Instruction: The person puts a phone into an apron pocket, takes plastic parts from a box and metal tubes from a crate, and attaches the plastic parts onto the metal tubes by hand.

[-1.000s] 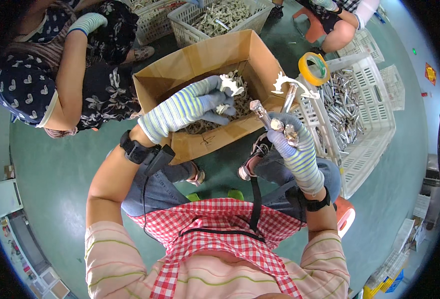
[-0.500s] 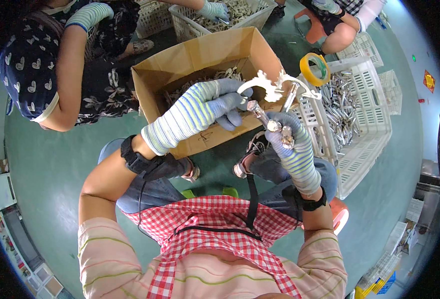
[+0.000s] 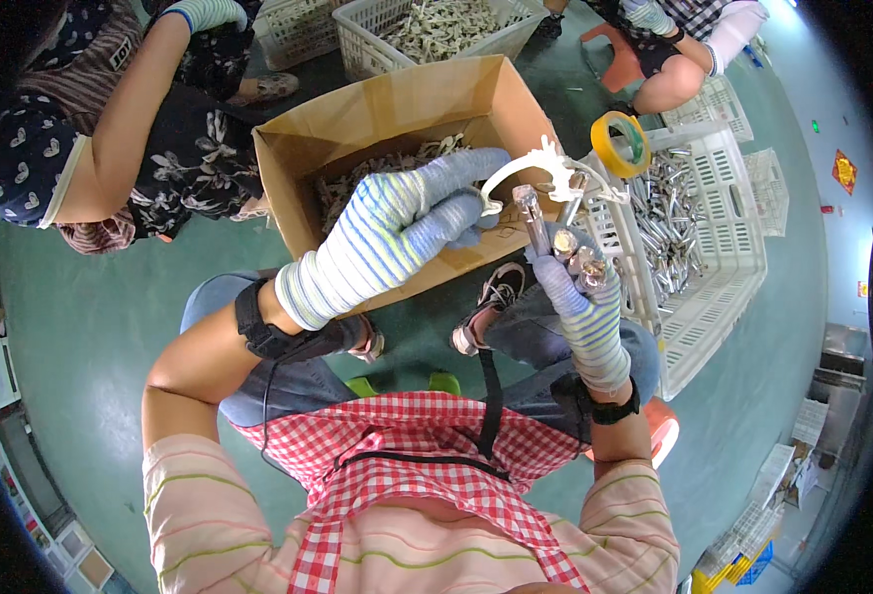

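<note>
In a striped knit glove, my left hand pinches one end of a white curved plastic piece with a spiky middle. That piece arches to the right, above my right hand. Also gloved, my right hand is closed round several shiny metal tubes, some with what looks like clear film on their ends. Another tube reaches up to the white piece, but whether the two are joined I cannot tell. The fingers of my right hand are partly hidden behind the tubes.
A cardboard box holding white pieces stands before my knees. To the right, a white plastic crate contains many metal tubes, with yellow tape at its near-left corner. Co-workers sit at the left and far right, and another crate stands beyond the box.
My left hand has shifted slightly right, and the white piece has turned. The tubes in my right hand point more upward. A co-worker's gloved hand has left the far crate.
</note>
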`<state>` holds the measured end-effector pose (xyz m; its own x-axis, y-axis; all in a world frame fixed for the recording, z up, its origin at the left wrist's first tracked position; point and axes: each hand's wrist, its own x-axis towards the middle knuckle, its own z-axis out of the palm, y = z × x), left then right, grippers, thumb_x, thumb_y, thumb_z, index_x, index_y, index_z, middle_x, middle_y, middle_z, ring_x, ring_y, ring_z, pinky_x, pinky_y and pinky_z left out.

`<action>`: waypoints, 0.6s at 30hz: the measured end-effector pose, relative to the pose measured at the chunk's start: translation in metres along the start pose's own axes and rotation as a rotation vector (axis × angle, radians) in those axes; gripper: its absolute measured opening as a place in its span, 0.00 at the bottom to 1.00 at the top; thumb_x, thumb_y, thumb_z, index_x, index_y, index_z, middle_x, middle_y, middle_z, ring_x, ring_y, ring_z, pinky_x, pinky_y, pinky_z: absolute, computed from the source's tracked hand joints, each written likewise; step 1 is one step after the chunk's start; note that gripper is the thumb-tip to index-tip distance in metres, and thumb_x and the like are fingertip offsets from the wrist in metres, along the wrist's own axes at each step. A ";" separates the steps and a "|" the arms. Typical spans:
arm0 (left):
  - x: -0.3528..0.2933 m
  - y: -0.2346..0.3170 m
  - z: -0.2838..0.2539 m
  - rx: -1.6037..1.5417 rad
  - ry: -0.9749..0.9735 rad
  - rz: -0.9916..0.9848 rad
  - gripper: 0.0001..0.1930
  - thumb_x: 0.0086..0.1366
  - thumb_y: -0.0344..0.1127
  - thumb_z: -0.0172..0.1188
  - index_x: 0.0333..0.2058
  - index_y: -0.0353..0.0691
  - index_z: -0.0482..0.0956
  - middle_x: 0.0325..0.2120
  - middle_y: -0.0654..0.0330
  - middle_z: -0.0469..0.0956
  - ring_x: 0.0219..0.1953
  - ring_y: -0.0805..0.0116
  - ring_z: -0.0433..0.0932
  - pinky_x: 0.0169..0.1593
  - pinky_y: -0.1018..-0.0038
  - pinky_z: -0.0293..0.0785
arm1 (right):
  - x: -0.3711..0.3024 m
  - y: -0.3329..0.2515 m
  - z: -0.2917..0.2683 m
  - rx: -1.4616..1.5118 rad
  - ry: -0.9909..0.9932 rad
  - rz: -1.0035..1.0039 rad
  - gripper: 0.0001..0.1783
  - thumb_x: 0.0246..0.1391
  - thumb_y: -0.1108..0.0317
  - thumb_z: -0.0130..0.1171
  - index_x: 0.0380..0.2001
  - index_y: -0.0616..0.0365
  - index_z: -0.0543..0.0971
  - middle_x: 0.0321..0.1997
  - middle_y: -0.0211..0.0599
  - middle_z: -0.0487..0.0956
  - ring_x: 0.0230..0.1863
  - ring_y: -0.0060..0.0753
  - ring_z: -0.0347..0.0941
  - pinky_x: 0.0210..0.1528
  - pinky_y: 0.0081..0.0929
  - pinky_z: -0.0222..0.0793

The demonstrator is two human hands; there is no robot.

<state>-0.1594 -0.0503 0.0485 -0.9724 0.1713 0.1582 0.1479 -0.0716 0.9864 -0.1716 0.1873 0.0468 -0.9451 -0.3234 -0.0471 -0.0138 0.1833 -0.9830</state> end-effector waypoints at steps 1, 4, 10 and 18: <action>0.000 0.001 0.001 -0.002 0.000 0.001 0.18 0.70 0.30 0.50 0.57 0.34 0.71 0.36 0.60 0.81 0.33 0.75 0.80 0.40 0.76 0.77 | 0.000 0.000 0.000 -0.002 0.001 0.000 0.14 0.57 0.73 0.59 0.48 0.59 0.77 0.34 0.23 0.76 0.33 0.12 0.70 0.34 0.15 0.68; 0.000 0.002 0.001 0.115 -0.019 0.035 0.19 0.68 0.30 0.51 0.57 0.34 0.70 0.34 0.55 0.82 0.33 0.70 0.82 0.40 0.73 0.77 | -0.001 0.000 0.001 0.040 0.003 0.001 0.14 0.57 0.73 0.60 0.47 0.59 0.77 0.35 0.23 0.76 0.33 0.13 0.70 0.35 0.15 0.68; 0.001 -0.004 -0.003 0.358 -0.065 0.135 0.21 0.71 0.32 0.49 0.61 0.39 0.66 0.38 0.59 0.81 0.34 0.72 0.81 0.42 0.75 0.77 | 0.000 0.001 0.001 -0.020 0.006 -0.055 0.14 0.56 0.74 0.61 0.47 0.59 0.77 0.34 0.23 0.76 0.33 0.14 0.70 0.35 0.16 0.68; 0.002 0.001 -0.001 0.505 -0.059 0.238 0.22 0.67 0.31 0.54 0.60 0.41 0.68 0.36 0.51 0.82 0.36 0.58 0.83 0.43 0.69 0.77 | 0.001 0.007 -0.001 -0.074 0.031 -0.113 0.14 0.55 0.75 0.61 0.46 0.58 0.77 0.36 0.25 0.76 0.34 0.15 0.71 0.36 0.17 0.70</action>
<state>-0.1612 -0.0507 0.0494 -0.8922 0.2636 0.3668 0.4439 0.3618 0.8198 -0.1724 0.1892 0.0402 -0.9459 -0.3169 0.0704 -0.1440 0.2152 -0.9659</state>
